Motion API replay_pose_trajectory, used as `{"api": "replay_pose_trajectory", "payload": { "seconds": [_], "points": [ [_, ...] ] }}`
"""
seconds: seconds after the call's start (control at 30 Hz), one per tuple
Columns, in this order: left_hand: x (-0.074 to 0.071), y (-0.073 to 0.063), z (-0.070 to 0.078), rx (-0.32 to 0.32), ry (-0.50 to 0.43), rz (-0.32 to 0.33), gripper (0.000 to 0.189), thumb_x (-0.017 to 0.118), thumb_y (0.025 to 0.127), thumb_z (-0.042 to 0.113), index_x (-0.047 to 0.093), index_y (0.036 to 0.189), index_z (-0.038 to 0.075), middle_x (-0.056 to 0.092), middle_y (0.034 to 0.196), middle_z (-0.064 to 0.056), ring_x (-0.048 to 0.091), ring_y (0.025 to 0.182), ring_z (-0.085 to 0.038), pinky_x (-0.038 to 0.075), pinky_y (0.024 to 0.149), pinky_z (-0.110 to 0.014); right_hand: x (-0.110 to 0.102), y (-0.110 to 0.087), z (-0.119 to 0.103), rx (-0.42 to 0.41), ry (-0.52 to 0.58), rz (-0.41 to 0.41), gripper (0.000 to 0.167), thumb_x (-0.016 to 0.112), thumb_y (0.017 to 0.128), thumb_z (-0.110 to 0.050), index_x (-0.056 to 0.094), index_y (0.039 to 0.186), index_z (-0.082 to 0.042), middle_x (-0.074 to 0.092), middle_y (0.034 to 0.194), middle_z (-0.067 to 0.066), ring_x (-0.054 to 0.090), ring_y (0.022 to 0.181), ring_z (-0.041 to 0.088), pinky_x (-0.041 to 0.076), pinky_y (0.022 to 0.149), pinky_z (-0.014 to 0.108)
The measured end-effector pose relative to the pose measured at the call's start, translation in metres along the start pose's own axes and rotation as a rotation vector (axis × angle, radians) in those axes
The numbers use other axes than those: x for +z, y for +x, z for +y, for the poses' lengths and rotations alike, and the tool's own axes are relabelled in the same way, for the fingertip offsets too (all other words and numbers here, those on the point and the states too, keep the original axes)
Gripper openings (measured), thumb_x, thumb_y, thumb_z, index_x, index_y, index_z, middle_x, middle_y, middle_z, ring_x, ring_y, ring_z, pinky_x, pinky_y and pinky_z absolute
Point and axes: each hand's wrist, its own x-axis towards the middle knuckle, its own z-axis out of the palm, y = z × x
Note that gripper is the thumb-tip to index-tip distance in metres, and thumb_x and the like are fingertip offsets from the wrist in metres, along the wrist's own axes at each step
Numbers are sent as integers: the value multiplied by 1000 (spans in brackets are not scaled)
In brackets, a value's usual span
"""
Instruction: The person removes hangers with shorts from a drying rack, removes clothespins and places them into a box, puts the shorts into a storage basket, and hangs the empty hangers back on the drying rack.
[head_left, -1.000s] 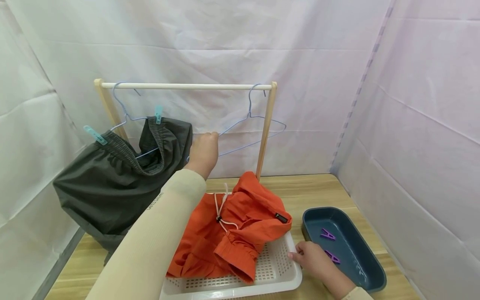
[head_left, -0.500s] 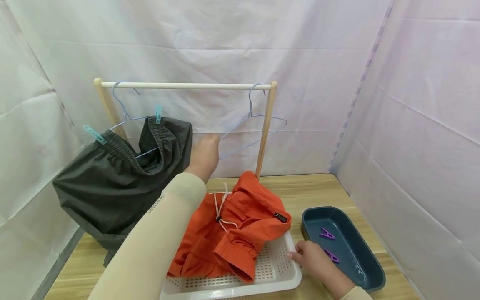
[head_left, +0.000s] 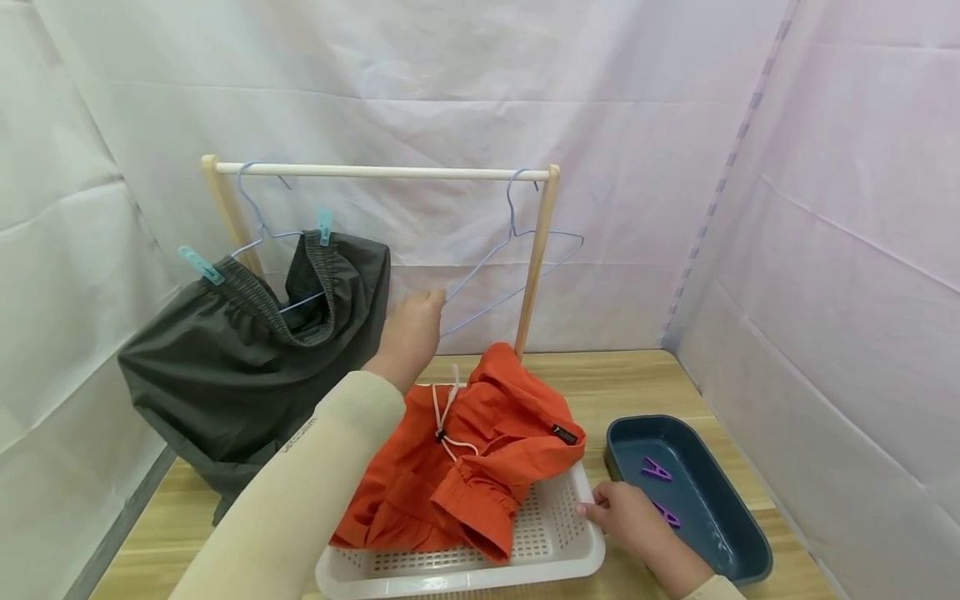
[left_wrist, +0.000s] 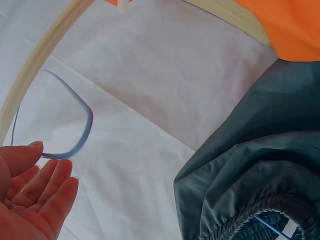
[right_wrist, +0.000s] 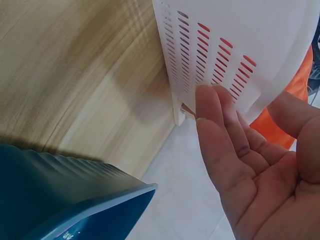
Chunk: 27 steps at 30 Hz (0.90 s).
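Head view: between fingertips, your left hand point(head_left: 411, 333) pinches a wire hanger point(head_left: 513, 232), your right hand point(head_left: 628, 518) a perforated basket point(head_left: 540, 571).

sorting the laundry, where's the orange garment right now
In the head view, the orange garment lies bunched in the white basket at lower centre, right of the dark garment and left of the blue tray.

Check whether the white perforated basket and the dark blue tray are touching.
Apart: the right wrist view shows bare wooden tabletop between the white perforated basket and the dark blue tray.
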Motion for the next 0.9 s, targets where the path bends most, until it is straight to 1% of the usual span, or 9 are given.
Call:
{"api": "replay_pose_trajectory", "payload": {
  "seconds": [0.13,0.27,0.4,0.5,0.53,0.6,0.7,0.77,0.9],
  "points": [
    [1,-8,-4,4,7,15,27,60,93,3,58,120,1,66,103,-17,64,91,-31,56,82,-43,-2,1,0,-5,-23,-10,26,74,82,-29,68,90,-5,59,73,0,51,66,15,48,60,29],
    [-2,-17,-7,30,7,44,33,67,90,9,58,121,1,65,102,-17,64,91,-29,57,80,-41,-8,1,-1,-24,-89,-15,30,74,82,-33,70,92,-5,61,76,0,51,68,16,48,61,32],
    [-9,-30,-16,78,8,120,35,70,89,22,60,114,1,65,91,-16,64,84,-30,57,72,-42,-22,0,0,-44,-99,12,34,71,85,-35,70,94,-2,63,79,1,54,70,16,50,62,35],
    [-13,-41,-26,85,11,168,37,67,90,31,60,111,1,64,86,-15,63,80,-31,57,68,-43,-35,2,2,-86,-89,65,31,70,87,-30,69,98,-1,66,84,2,59,73,16,52,63,37],
    [-14,-45,-30,73,6,172,38,66,91,32,60,112,0,64,87,-16,63,80,-31,57,69,-44,-40,3,2,-103,-90,84,29,69,88,-28,69,99,-1,67,86,3,60,75,16,53,64,37],
    [-15,-53,-39,31,-2,164,40,63,94,32,59,117,-1,65,95,-18,63,86,-32,57,75,-46,-48,6,2,-149,-99,121,26,69,89,-25,69,101,-2,69,91,4,62,78,16,54,66,38],
    [-14,-65,-54,-53,-16,119,39,60,96,26,58,123,-2,65,107,-21,63,96,-35,55,82,-49,-58,11,-1,-195,-108,153,23,68,90,-22,69,103,-4,70,96,6,64,82,18,55,69,40],
    [-11,-71,-63,-99,-13,88,37,60,95,21,58,125,-2,64,113,-22,62,101,-37,53,84,-52,-62,15,-5,-218,-111,164,21,67,90,-20,69,104,-4,70,98,7,65,84,19,56,70,41],
    [-8,-82,-78,-148,2,29,34,62,93,13,59,124,-2,63,114,-23,61,102,-39,52,84,-54,-66,24,-16,-253,-119,170,22,67,90,-16,68,107,-2,69,99,9,64,83,19,56,71,41]
  ]
}}
